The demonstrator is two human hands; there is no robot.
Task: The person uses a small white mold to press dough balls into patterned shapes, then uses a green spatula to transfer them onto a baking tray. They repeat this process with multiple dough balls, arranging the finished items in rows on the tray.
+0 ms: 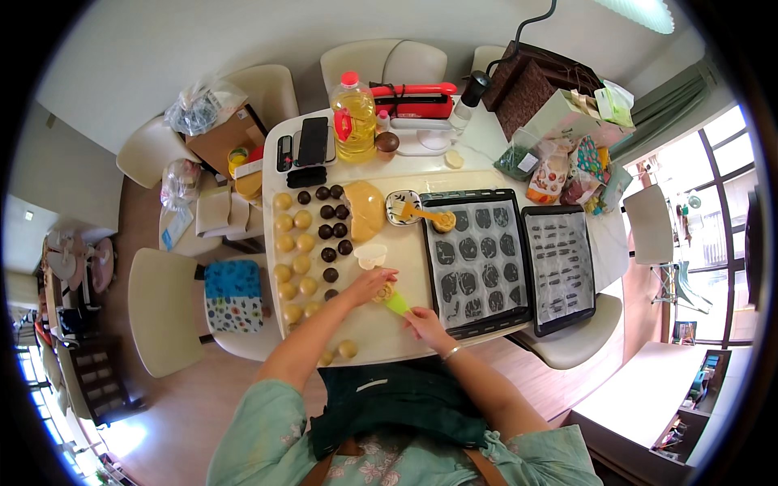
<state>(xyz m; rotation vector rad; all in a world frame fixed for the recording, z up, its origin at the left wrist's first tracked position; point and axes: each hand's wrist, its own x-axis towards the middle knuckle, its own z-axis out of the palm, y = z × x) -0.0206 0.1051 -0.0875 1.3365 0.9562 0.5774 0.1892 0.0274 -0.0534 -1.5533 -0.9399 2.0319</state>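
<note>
My right hand (424, 324) grips a lime-green scraper (397, 303), whose far end meets a patterned piece of dough (383, 293). Over that piece is my left hand (372, 285), its fingers extended; whether they hold it I cannot tell. A white plastic mould part (371, 255) lies just beyond. Rows of pale dough balls (284, 243) and dark filling balls (328, 254) stand to the left, beside a large slab of yellow dough (366, 212). One moulded piece (444, 222) sits at the top left corner of the lined baking tray (478, 261).
An orange brush (419, 211) rests across a small patterned dish (397, 200). A second lined tray (560, 261) overhangs the right table edge. Behind stand an oil bottle (354, 124), a phone (313, 141) and a red appliance (413, 104). Bags (550, 173) lie at back right.
</note>
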